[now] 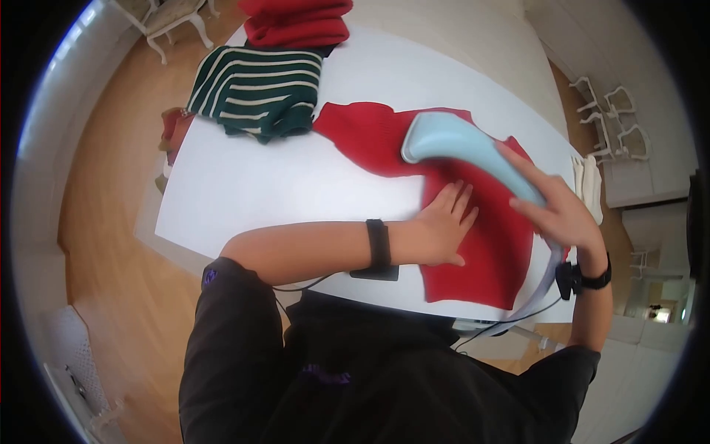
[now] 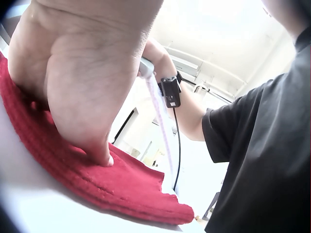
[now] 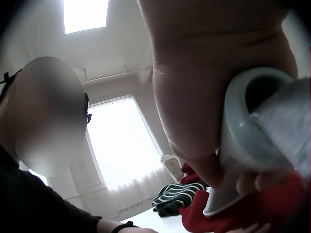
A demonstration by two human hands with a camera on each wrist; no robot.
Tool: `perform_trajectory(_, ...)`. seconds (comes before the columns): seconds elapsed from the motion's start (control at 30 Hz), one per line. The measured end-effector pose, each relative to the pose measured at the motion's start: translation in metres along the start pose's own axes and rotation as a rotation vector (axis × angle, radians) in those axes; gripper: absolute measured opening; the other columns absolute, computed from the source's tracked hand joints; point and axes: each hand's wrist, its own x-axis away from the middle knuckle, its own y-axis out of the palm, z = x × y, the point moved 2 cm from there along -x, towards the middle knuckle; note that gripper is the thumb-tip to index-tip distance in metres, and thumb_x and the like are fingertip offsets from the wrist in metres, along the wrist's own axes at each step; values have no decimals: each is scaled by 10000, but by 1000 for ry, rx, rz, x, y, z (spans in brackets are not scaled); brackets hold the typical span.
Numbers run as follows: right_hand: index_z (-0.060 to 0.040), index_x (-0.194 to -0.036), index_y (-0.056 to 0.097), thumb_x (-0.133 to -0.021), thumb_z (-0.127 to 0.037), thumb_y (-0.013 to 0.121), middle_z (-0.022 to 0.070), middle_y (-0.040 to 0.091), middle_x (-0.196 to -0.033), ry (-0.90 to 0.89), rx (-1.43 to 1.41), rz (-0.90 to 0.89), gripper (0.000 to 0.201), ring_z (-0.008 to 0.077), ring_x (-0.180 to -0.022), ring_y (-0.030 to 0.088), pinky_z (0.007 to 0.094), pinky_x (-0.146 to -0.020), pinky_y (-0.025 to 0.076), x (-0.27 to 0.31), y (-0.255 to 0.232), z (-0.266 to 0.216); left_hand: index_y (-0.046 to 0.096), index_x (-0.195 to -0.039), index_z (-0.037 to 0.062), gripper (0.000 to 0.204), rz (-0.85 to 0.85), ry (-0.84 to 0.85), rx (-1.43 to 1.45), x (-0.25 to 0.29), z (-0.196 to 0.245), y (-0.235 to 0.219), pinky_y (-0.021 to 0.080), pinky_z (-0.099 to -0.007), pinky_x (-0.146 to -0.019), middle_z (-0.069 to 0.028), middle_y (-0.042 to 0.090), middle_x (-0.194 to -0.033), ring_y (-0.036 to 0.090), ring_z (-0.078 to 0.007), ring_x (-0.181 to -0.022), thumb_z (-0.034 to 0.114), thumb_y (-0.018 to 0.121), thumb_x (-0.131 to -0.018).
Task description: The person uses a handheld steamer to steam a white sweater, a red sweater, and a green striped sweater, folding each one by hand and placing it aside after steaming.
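- Nearest is the person's black shirt (image 1: pixel 355 392), with dark straps on both wrists.
- The left hand (image 1: pixel 441 228) rests palm down on a red knit garment (image 1: pixel 484 255); its grip is slack, the fingers straight and spread, and the left wrist view shows the thumb touching the cloth.
- The right hand (image 1: pixel 555 211) has its grip wrapped round the handle of a pale blue steamer (image 1: pixel 462 144). A pale hose (image 1: pixel 543 290) runs from the handle's lower end towards the worktop's near edge.
- The steamer's broad head is over the far part of the red garment; whether it touches the cloth cannot be told.
- The red garment lies on the right half of the white worktop (image 1: pixel 259 181), one sleeve reaching out to the left.
- Just beyond that sleeve's end sits a folded green garment (image 1: pixel 255 92) with cream stripes.
- Behind it is a folded red garment (image 1: pixel 296 26).
- Farther off, a pale chair (image 1: pixel 174 16) stands on the wooden floor (image 1: pixel 111 185).
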Motion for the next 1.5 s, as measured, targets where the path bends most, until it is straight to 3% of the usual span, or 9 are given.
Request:
perform_trajectory(0.13,-210,-1698,340,-948,-100,644,174,602,-738,-45,21,-53,818,264,-587,544,353,-648,461,6,17,-9,286,-1637,-101,1072,20,53,111,-7,1,8,88,-651,-1291,-404,190,-1691,96,-567,-1599,705,561,-986)
perform_trajectory(0.37,-266,-1708,312,-994,-149,632,162,601,-720,-144,125,1,791,254,-585,575,373,-656,487,-45,26,-28,248,-1664,-66,1114,-23,40,113,-13,9,12,72,-652,-1294,-338,195,-1722,90,-543,-1609,750,546,-967)
perform_trajectory(0.4,-247,-1709,316,-988,-178,631,190,716,-958,-116,157,-11,790,242,-682,599,367,-750,509,-55,26,-32,248,-1664,-66,1114,-25,39,111,-12,9,12,72,-652,-1294,-338,195,-1722,90,-543,-1609,750,546,-967)
perform_trajectory(0.53,-284,-1708,314,-994,-187,619,183,708,-916,-98,162,-4,783,248,-700,615,382,-791,515,-86,30,-48,248,-1678,-29,1108,0,54,118,-12,8,14,80,-659,-1291,-340,180,-1726,92,-547,-1608,757,551,-958)
perform_trajectory(0.9,-184,-1690,358,-931,-76,636,183,621,-785,-244,63,26,815,280,-609,551,371,-686,495,-21,24,-45,270,-1698,51,1101,27,119,275,-13,5,17,44,-711,-1262,-387,149,-1715,43,-607,-1591,726,645,-913)
perform_trajectory(1.07,-217,-1691,349,-950,-93,620,202,645,-783,-271,123,-38,799,313,-632,648,415,-667,510,-33,40,-50,421,-1638,82,1149,75,170,383,-28,0,14,163,-678,-1239,-269,327,-1677,273,-503,-1533,734,776,-760)
perform_trajectory(1.17,-237,-1711,313,-966,-136,629,207,702,-986,-77,129,-176,816,302,-747,638,403,-779,524,-51,33,-72,412,-1652,116,1048,53,107,261,-17,17,15,157,-655,-1266,-185,362,-1687,202,-430,-1601,744,694,-861)
perform_trajectory(1.33,-309,-1711,305,-1012,-215,620,174,685,-904,-216,203,-50,773,264,-725,643,387,-732,524,-90,50,-71,439,-1620,66,987,59,164,292,-17,24,24,37,-761,-1234,-271,330,-1668,154,-506,-1598,699,666,-898)
perform_trajectory(1.5,-281,-1709,316,-1017,-208,600,158,673,-839,-92,174,-103,751,252,-687,631,390,-699,533,-78,44,-82,397,-1638,44,1038,139,199,328,-10,24,21,59,-764,-1225,-269,275,-1698,102,-498,-1606,715,669,-894)
